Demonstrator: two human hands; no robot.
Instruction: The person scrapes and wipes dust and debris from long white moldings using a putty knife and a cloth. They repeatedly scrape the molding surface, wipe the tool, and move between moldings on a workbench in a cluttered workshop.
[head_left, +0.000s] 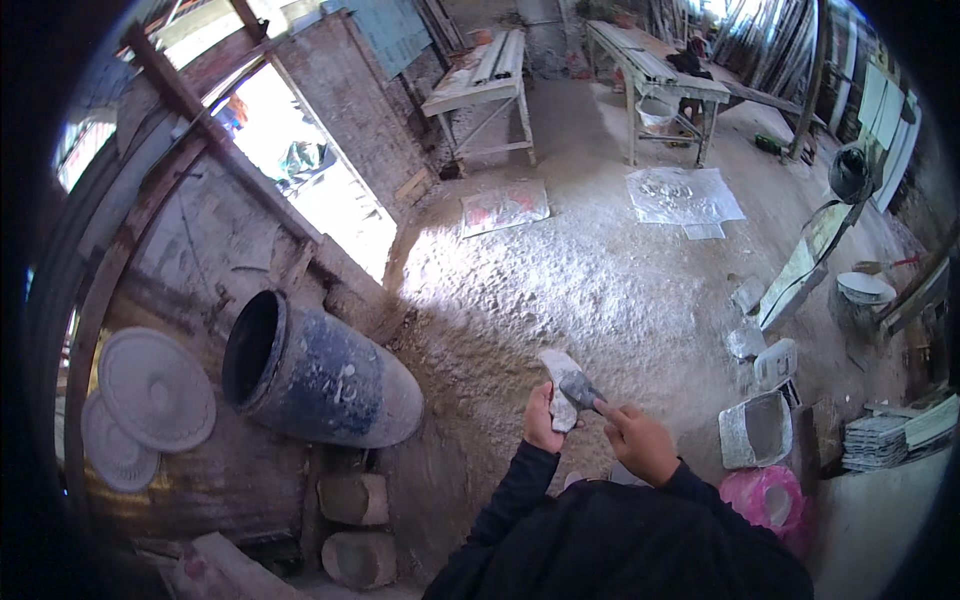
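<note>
My left hand (541,420) grips a whitish, plaster-caked flat piece (559,385) held upright in front of me. My right hand (640,440) holds a small scraper or putty knife (582,391), its dark blade lying against the whitish piece, index finger stretched along the handle. Both forearms, in dark sleeves, come in from the lower edge. The two hands sit close together over the dusty floor.
A big blue barrel (315,375) lies on its side at left, beside round white plaster medallions (155,388). A grey tub (756,430), a pink bag (772,497) and stacked sheets (876,440) stand at right. Two wooden workbenches (490,75) stand at the back.
</note>
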